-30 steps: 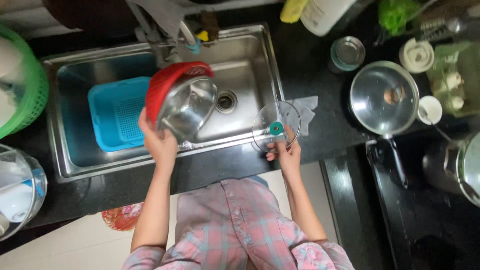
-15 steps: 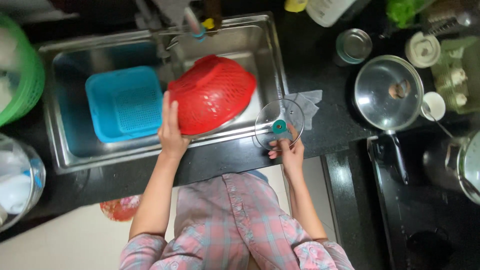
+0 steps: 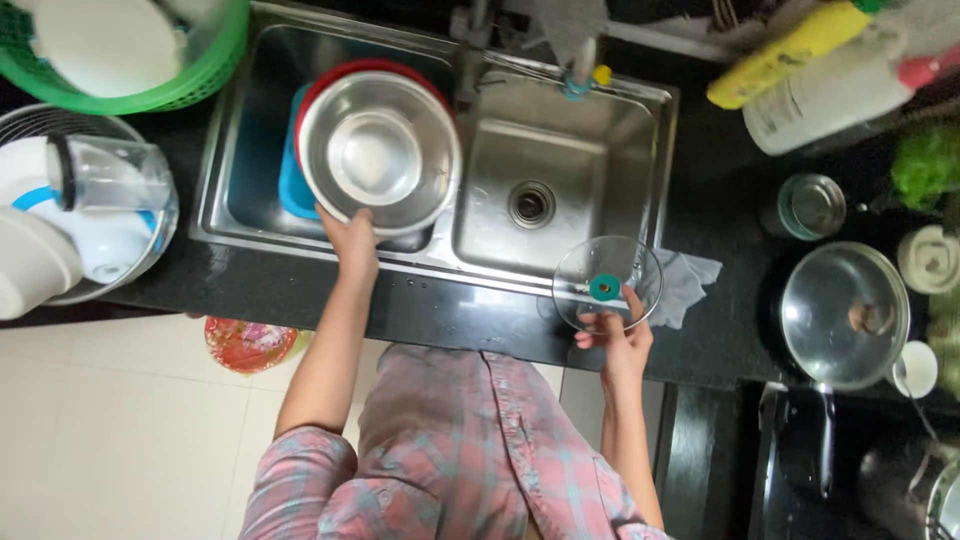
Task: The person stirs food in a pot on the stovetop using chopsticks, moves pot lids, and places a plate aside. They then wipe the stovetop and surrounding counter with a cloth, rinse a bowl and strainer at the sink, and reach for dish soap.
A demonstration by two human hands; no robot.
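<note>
My left hand (image 3: 352,240) grips the near rim of a steel bowl (image 3: 378,155) that sits inside a red colander (image 3: 340,78), held over the left basin of the steel sink (image 3: 560,160). Under them lies a blue basket (image 3: 290,190), mostly hidden. My right hand (image 3: 618,335) holds a round glass lid (image 3: 606,282) with a teal knob by its near edge, over the sink's front right rim and a grey cloth (image 3: 685,285).
A green basket (image 3: 190,75) and a rack of white dishes (image 3: 70,220) stand left of the sink. On the black counter to the right are a lidded pan (image 3: 845,315), a small steel tin (image 3: 812,205), bottles (image 3: 800,60) and a white cup (image 3: 915,368).
My left hand carried the red colander and steel bowl from the right basin to the left one and turned them open side up. The right hand with the lid stayed put.
</note>
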